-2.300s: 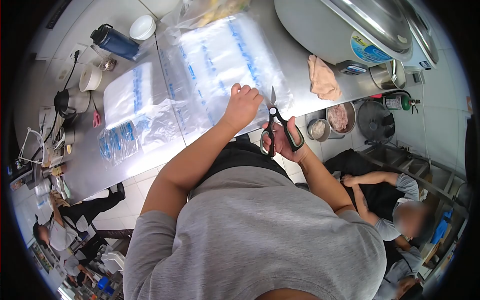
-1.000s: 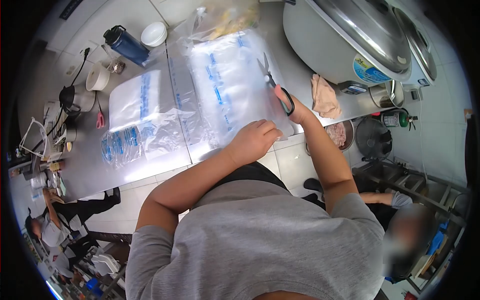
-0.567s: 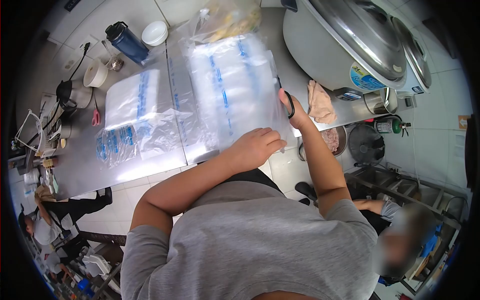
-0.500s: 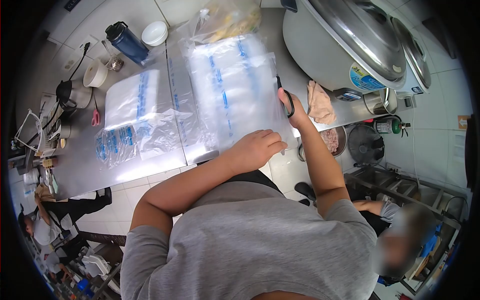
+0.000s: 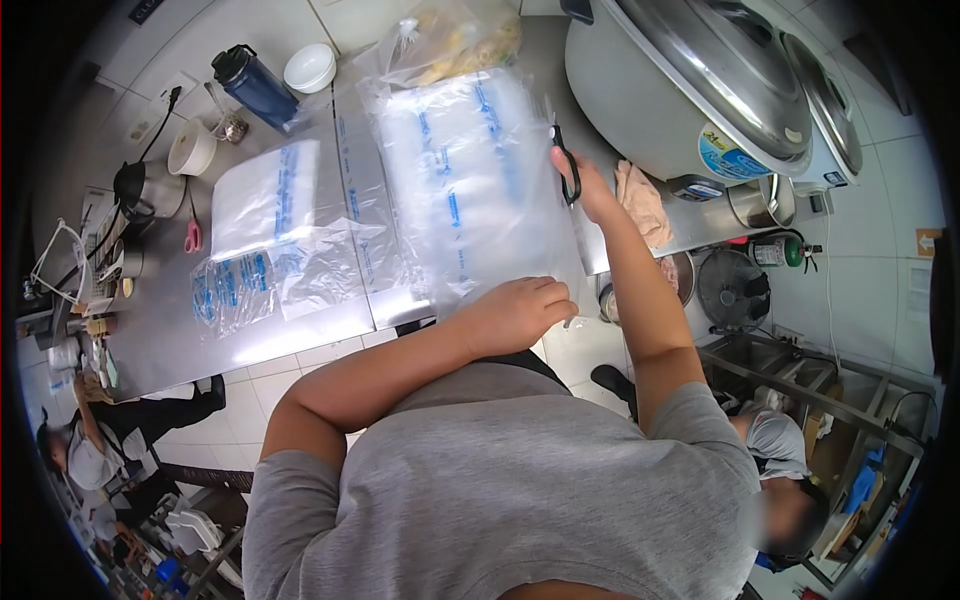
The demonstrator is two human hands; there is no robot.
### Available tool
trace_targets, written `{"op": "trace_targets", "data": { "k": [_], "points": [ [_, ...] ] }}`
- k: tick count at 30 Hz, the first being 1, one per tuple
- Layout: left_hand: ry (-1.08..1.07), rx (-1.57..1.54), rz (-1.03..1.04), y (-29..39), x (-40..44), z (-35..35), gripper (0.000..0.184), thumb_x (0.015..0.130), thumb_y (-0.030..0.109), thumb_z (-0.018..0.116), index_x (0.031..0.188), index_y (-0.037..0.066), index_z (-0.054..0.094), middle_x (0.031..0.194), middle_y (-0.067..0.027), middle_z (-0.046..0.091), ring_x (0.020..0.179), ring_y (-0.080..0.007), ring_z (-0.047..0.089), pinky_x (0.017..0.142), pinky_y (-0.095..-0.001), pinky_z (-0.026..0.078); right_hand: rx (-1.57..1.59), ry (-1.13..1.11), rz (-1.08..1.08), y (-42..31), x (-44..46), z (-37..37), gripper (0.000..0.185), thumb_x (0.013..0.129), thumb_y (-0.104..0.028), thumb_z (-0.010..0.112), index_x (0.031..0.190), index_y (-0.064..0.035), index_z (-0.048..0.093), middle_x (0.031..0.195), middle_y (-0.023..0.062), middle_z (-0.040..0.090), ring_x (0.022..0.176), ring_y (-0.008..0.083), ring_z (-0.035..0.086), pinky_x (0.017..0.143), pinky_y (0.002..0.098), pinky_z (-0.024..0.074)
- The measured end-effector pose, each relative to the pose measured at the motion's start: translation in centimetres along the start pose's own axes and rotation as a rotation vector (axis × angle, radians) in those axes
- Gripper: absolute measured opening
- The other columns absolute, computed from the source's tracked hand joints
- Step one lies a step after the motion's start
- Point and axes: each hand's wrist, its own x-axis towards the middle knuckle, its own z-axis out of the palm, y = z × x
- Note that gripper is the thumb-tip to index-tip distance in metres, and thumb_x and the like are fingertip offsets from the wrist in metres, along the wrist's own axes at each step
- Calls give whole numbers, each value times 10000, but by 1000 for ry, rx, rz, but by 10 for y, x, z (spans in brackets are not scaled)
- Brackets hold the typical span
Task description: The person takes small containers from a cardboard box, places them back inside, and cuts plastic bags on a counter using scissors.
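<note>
My right hand (image 5: 588, 186) is closed around the handles of black-handled scissors (image 5: 571, 178). Their tip points away from me, along the right edge of a stack of clear plastic bags (image 5: 455, 190) with blue print. At the stack's near right corner, my left hand (image 5: 522, 312) has its fingers curled on the plastic, and a bit of film pokes out beside them. A second folded pile of plastic bags (image 5: 265, 198) lies to the left, with a crumpled clear wrapper (image 5: 232, 292) in front of it.
A large rice cooker (image 5: 670, 100) stands right of the bags, with a pinkish cloth (image 5: 642, 205) before it. Behind are a tied bag of food (image 5: 465, 55), a blue bottle (image 5: 255, 85) and a white bowl (image 5: 310, 68). Pink-handled scissors (image 5: 193, 236) lie left. A person (image 5: 780, 450) is low right.
The right hand and scissors have moved a little away from me along the bags' right edge. My left hand has shifted slightly toward me. The person at lower right has moved.
</note>
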Motion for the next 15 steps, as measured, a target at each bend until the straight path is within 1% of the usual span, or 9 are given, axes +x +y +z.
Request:
{"op": "trace_targets", "data": {
  "k": [3, 5, 6, 9, 10, 12, 15],
  "points": [
    [17, 61, -101, -21, -5, 14, 221, 782, 33, 547, 981, 68, 636, 898, -72, 571, 868, -266, 592, 761, -363, 503, 31, -94, 119, -16, -4, -2, 640, 873, -650, 533, 1041, -33, 506, 738, 9, 542, 648, 106, 523, 584, 251, 429],
    [54, 128, -183, -43, -7, 19, 213, 790, 39, 539, 976, 71, 637, 898, -74, 566, 874, -269, 587, 769, -372, 495, -35, -53, 36, -12, -11, -3, 665, 874, -609, 565, 1137, -4, 484, 712, 11, 536, 631, 108, 521, 550, 260, 416],
    [67, 169, -173, -55, -6, 18, 207, 790, 44, 543, 972, 72, 637, 896, -73, 563, 874, -267, 585, 771, -374, 492, -70, -32, -7, -10, -16, -4, 684, 875, -588, 581, 1185, 11, 474, 699, 12, 533, 622, 110, 521, 533, 264, 409],
    [94, 285, -147, -94, -4, 17, 185, 785, 64, 562, 954, 77, 638, 897, -71, 556, 870, -258, 582, 765, -370, 486, -61, -2, -59, -3, -38, -8, 619, 889, -537, 594, 1181, -2, 483, 690, 10, 530, 610, 111, 516, 549, 267, 415],
    [90, 297, -151, -104, -4, 20, 183, 784, 67, 566, 952, 78, 638, 897, -71, 555, 870, -257, 582, 766, -369, 486, -84, 1, -40, -1, -44, -9, 611, 890, -529, 597, 1185, -6, 482, 689, 12, 531, 611, 112, 517, 554, 270, 417],
    [79, 316, -153, -113, 1, 20, 177, 783, 73, 573, 947, 81, 638, 896, -69, 554, 869, -254, 581, 768, -368, 487, -130, 11, 0, 2, -56, -14, 595, 892, -514, 602, 1192, -14, 481, 689, 17, 531, 612, 114, 517, 563, 274, 421],
    [43, 280, -153, -114, 10, 26, 186, 773, 56, 544, 941, 98, 614, 924, -73, 550, 915, -259, 579, 791, -364, 483, -171, 18, 3, 20, -64, -22, 577, 896, -505, 601, 1199, -28, 486, 682, 25, 530, 610, 119, 515, 568, 277, 414]
  ]
}}
